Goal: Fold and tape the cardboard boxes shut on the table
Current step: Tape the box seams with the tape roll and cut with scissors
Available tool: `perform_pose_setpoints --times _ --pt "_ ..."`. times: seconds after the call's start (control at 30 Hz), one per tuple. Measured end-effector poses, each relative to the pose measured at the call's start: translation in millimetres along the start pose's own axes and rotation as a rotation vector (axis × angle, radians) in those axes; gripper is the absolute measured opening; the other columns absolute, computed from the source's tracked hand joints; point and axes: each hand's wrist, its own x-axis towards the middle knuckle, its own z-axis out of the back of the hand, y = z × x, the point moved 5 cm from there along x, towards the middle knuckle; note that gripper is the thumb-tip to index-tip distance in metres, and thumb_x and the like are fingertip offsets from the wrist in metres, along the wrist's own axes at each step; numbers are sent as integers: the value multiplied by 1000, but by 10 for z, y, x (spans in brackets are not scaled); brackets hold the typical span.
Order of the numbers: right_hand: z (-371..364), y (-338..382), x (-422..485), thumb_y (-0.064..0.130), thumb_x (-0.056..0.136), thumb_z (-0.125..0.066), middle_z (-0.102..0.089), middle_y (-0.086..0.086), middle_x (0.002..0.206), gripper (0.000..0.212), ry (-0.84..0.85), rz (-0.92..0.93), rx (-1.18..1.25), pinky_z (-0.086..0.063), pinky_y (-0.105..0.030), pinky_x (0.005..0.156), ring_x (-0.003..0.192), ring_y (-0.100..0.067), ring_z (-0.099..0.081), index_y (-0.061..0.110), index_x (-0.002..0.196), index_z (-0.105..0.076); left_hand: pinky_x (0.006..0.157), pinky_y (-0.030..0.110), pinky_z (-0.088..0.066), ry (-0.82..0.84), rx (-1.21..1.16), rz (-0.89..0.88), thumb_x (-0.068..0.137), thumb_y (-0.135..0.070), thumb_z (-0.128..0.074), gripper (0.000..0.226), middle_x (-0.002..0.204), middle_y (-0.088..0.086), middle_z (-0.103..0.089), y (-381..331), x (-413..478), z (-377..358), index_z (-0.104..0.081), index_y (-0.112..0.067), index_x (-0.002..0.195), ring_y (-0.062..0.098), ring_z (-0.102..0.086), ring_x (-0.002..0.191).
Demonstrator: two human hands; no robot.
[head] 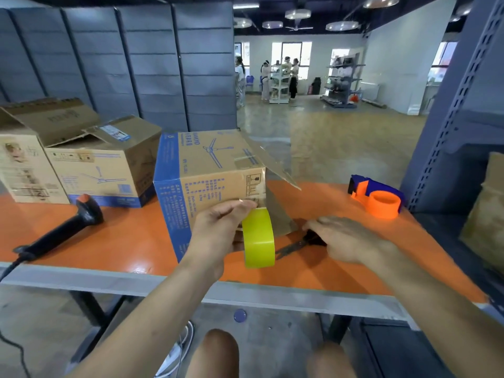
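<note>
A brown cardboard box with blue print [207,170] stands on the orange table [136,241], one flap sticking out to the right. My left hand [218,230] holds a yellow-green roll of tape [257,238] against the box's lower right corner, thumb on the cardboard. My right hand [346,238] rests over the black handles of a pair of scissors [297,245] lying on the table just right of the tape; whether the fingers grip the handles is hidden.
Two more cardboard boxes [98,165] with loose flaps stand at the back left. A black handheld scanner [62,227] with a cable lies at the left. An orange and blue tape dispenser [379,197] sits at the back right, beside a grey metal shelf [458,105].
</note>
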Motion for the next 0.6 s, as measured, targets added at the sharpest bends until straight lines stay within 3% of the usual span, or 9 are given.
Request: perform_pose_setpoints --times 0.17,0.3,0.47,0.6 --pt "-116 -147 1 7 95 -57 -57 -2 132 47 110 35 -129 -47 -41 99 125 -26 -53 30 136 -56 76 52 -60 -46 12 -18 96 -20 -69 14 92 16 -76 -14 32 -8 -81 -18 89 34 -69 80" --pt "-100 -187 -71 17 92 -58 -56 9 107 39 90 94 -267 -47 -34 77 104 -16 -54 36 126 -56 79 63 -57 -73 0 -38 98 -18 -67 14 101 23 -74 -32 7 -54 -78 -14 92 37 -69 82" --pt "-47 -273 -219 23 89 -63 -62 18 95 34 84 132 -211 -48 -32 70 89 -9 -55 40 118 -59 79 63 -57 -76 -15 -31 96 -17 -69 10 103 22 -74 -33 -1 -60 -78 -14 93 35 -69 84" --pt "231 -339 -317 25 88 -69 -67 25 88 30 -23 134 -34 -51 -32 73 83 -1 -60 43 111 -60 79 61 -59 -95 -32 -34 95 -17 -70 9 101 17 -76 -7 -3 -61 -78 -12 96 34 -71 83"
